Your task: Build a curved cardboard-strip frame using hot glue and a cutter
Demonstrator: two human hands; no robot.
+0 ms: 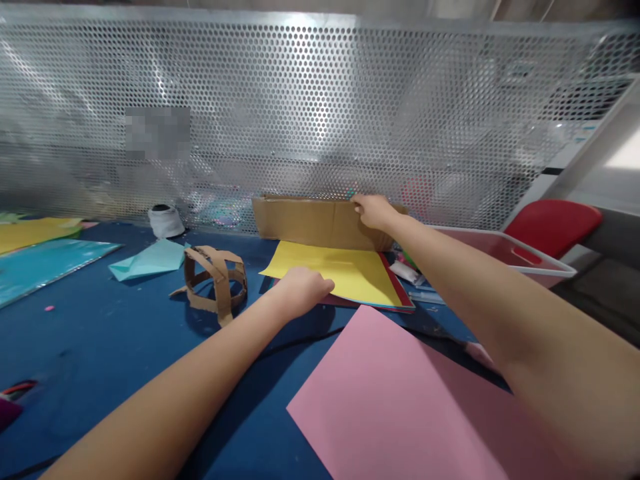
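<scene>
My left hand (304,293) is closed at the near left edge of a yellow paper sheet (345,270). Its fingertips are partly hidden, and the sheet's left corner rises a little off the stack beneath. Red and blue edges show under the yellow sheet. Farther back, my right hand (376,212) has its fingers hooked over the top edge of a long brown cardboard piece (305,223), which stands upright against the perforated metal screen. A large pink sheet (400,400) lies in front of me, below both forearms.
Left of my left hand stands a cardboard strip frame (217,283). Beyond it are folded light-blue paper (150,259) and a white roll-like object (166,221). A white-rimmed bin (543,265) and red chair (555,227) are at right. A black cord (305,340) crosses the blue table.
</scene>
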